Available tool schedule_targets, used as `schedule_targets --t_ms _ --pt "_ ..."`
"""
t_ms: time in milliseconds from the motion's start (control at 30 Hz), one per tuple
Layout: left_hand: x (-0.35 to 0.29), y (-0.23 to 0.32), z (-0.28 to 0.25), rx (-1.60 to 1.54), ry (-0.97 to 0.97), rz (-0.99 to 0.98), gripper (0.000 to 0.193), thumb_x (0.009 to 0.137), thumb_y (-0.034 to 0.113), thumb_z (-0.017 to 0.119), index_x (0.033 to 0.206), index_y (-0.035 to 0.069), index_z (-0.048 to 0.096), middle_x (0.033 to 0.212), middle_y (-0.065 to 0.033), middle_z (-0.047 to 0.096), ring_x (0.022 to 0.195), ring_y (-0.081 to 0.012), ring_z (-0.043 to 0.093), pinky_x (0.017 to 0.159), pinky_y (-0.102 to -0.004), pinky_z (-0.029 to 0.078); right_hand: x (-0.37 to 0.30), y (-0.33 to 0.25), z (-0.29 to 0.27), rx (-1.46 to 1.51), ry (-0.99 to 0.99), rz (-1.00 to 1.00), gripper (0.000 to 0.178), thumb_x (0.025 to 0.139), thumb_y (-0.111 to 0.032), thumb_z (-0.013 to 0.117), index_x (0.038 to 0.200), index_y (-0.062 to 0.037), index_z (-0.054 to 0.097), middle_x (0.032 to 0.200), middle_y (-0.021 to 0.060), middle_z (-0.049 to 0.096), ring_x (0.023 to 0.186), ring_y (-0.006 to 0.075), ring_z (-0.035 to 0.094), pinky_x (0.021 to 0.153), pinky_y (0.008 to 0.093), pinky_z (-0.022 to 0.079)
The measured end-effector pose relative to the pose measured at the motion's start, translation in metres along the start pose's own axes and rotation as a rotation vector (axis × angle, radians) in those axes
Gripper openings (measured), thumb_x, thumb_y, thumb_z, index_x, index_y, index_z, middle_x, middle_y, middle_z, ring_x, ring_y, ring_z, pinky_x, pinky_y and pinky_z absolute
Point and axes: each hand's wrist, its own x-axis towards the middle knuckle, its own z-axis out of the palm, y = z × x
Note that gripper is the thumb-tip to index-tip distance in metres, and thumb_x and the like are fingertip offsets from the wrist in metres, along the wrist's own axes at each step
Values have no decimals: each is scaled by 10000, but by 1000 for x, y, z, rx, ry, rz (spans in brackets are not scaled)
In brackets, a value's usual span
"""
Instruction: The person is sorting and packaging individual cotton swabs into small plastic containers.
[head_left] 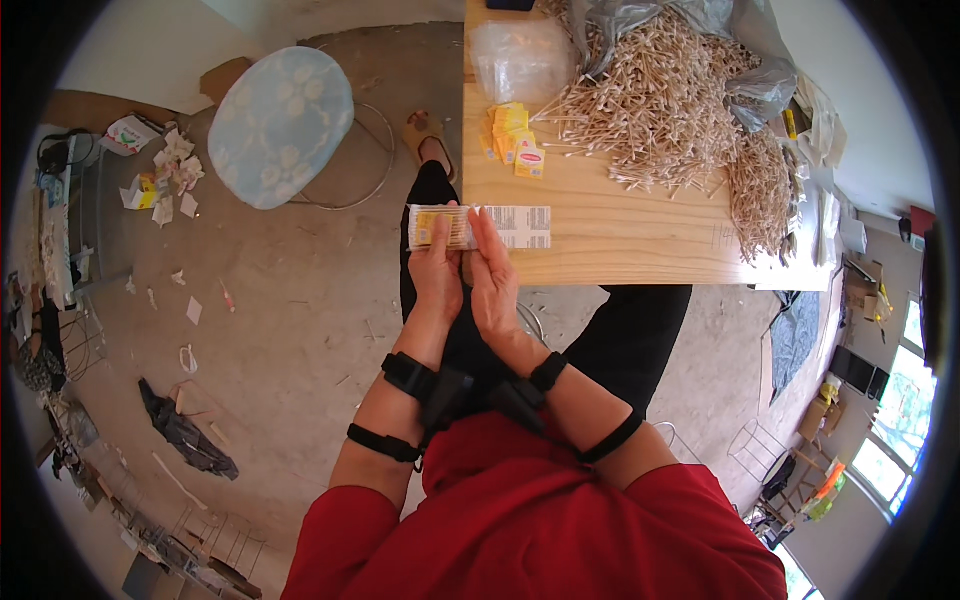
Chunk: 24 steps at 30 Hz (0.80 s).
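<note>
My left hand [437, 280] is closed around a clear plastic packet of cotton swabs [457, 229] with a yellow card inside, held by the table's left edge. The bag's printed, flat end [527, 227] stretches right over the tabletop. My right hand [493, 290] lies against the packet with its fingers straight and together; its palm side is partly hidden. Beyond, on the wooden table [620, 240], spreads a large heap of loose cotton swabs [670, 100]. Several yellow cards [512, 130] lie left of the heap, with a stack of clear plastic bags [520, 60] behind them.
Grey plastic sheeting [765, 85] lies around the swab heap. A round stool with a pale blue cover [282, 128] stands left of the table. Paper scraps [178, 165] and a dark cloth [187, 430] lie on the floor at left. Cartons [820, 415] stand far right.
</note>
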Motion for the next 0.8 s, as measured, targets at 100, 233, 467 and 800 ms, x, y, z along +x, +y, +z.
schedule_targets --t_ms 100,233,467,800 --pt "1 0 -1 12 -37 -1 411 1028 243 547 1337 -25 510 1323 -116 591 1137 -183 605 977 -313 503 5 3 2 -92 -35 -55 536 948 44 402 1481 -12 388 1437 159 523 1323 300 478 1125 372 335" --pt "2 1 -4 -21 -51 -3 423 1030 243 542 1353 -24 490 1333 -119 587 1140 -189 606 987 -314 498 3 1 -1 -77 -47 -55 503 952 15 404 1455 20 408 1440 148 525 1306 336 472 1124 388 332" --pt "3 -1 -5 33 -18 17 412 1023 275 550 1339 13 518 1261 -98 615 1105 -177 625 955 -327 530 -8 -5 -10 -423 -56 -86 462 980 -37 440 1439 16 433 1388 168 554 1306 346 462 1119 404 339" --pt "10 -3 -15 -80 -70 -43 409 1021 246 559 1336 -8 502 1330 -101 594 1137 -179 605 985 -310 503 -2 -4 -10 -471 -122 -124 519 988 -24 438 1494 16 332 1429 129 543 1351 291 439 1131 384 316"
